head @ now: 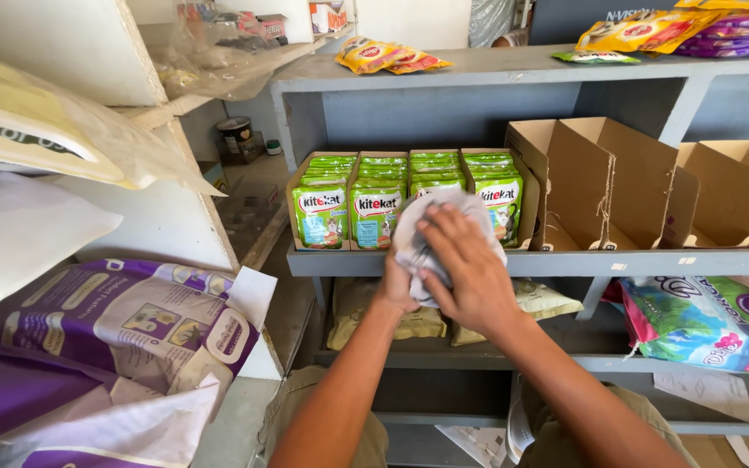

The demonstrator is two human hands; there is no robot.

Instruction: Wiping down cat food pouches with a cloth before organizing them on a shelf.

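Both bare forearms reach up from the bottom edge to a pale cloth held in front of a grey shelf.

Right hand (470, 273) lies flat over the pale cloth (433, 227), fingers (444, 232) spread and pressing on it; left hand (399, 282) sits under it, fingers hidden by the cloth, so their grip cannot be told. Just behind the cloth, a cardboard tray (305, 178) holds rows of green pouches (321, 212) on the grey shelf (444, 260). To the right stand empty cardboard boxes (626, 182). Below lie beige bags (556, 299) and a colourful sack (704, 321). Yellow packets (383, 56) rest on the top shelf, and purple-and-white sacks (123, 329) fill the white shelving at left.
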